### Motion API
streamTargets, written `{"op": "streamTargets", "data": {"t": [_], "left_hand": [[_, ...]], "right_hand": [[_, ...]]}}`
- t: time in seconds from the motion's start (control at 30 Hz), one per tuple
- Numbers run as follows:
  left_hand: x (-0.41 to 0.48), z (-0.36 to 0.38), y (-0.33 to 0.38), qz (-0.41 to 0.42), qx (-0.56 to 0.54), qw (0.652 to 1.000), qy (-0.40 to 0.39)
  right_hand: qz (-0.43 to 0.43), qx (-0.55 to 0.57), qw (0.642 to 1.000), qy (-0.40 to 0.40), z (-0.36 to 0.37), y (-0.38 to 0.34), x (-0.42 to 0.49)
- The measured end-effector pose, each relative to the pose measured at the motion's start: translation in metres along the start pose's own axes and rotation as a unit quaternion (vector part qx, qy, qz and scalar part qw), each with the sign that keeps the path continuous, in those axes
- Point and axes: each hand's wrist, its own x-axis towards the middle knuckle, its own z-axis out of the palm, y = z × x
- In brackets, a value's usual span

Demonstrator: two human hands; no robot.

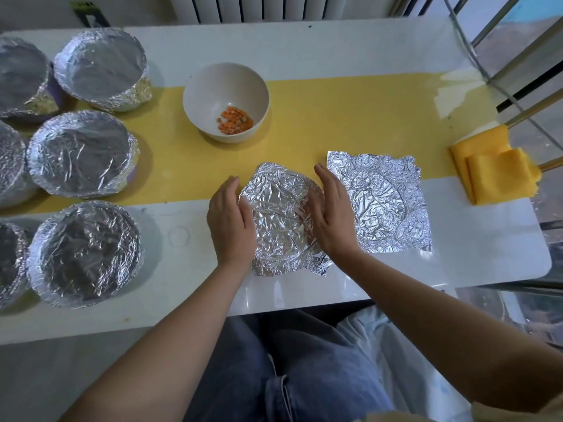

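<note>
A bowl covered with crinkled foil stands near the table's front edge. My left hand presses against its left side with fingers straight. My right hand presses against its right side, fingers also straight. Just to the right of it a loose, wrinkled foil sheet lies flat. Behind, an uncovered white bowl holds a small heap of diced carrot.
Several foil-covered bowls crowd the table's left side. A folded yellow cloth lies at the right edge. A yellow mat runs across the white table. A radiator stands behind, and metal rails stand to the right.
</note>
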Motion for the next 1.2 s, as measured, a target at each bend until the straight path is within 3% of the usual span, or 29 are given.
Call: {"op": "streamTargets", "data": {"t": [0.13,0.37,0.53,0.9,1.07,1.2], "left_hand": [[-0.005,0.006,0.000,-0.024,-0.012,0.999,-0.041],[-0.004,0.007,-0.005,-0.122,-0.114,0.985,-0.053],[-0.003,0.009,-0.009,-0.147,-0.147,0.977,-0.043],[0.017,0.001,-0.006,-0.128,-0.144,0.976,-0.100],[0.024,0.000,-0.006,-0.085,-0.058,0.987,-0.123],[0.019,-0.007,0.000,-0.048,-0.027,0.996,-0.077]], "right_hand": [[0.057,0.034,0.997,-0.034,0.007,-0.003,-0.012],[0.194,0.174,0.965,-0.003,0.014,0.003,-0.007],[0.232,0.236,0.944,0.008,0.014,0.000,-0.007],[0.280,0.199,0.938,0.041,0.006,-0.010,-0.006],[0.257,0.088,0.962,0.022,-0.005,-0.002,0.006],[0.076,0.036,0.996,0.016,-0.004,-0.008,0.029]]}}
